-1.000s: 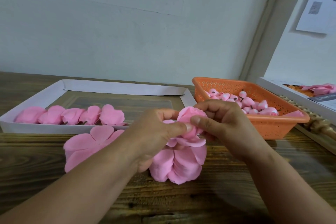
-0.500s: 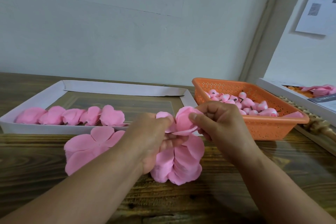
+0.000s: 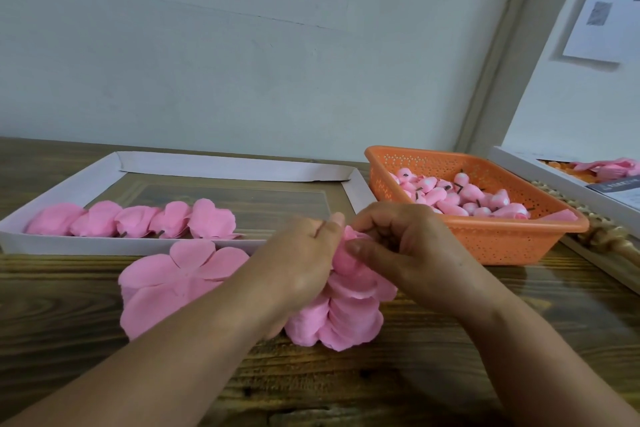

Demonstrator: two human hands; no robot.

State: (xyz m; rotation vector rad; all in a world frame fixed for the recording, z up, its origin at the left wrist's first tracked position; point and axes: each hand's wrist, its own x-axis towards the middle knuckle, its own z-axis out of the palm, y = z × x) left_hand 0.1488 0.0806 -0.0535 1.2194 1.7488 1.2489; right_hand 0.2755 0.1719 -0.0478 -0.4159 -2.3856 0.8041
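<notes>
1. Left hand (image 3: 301,263): fingers are curling round the near side of the pink flower (image 3: 346,255), gripping it from the left, above the table.
2. Right hand (image 3: 407,246): fingers are bending inward, thumb and fingertips pinching the same pink flower from the right; the two hands are touching across it.
3. Pink flower: it is sitting between both hands, just above the petal stack (image 3: 349,319), near the front corner of the orange basket (image 3: 502,243).
4. Petal stack: loose pink petal layers are lying on the wooden table (image 3: 69,357) under the hands, partly hidden by the left wrist.
5. Flat petal pieces (image 3: 173,284): these are lying spread out, just left of the left forearm.
6. White tray (image 3: 225,166): a row of pink blooms (image 3: 138,218) is lying along its near wall.
7. Orange basket: pink buds (image 3: 460,198) with dark stems are filling its floor.
8. White box (image 3: 519,163): it is standing at the far right, holding pink and orange pieces.
</notes>
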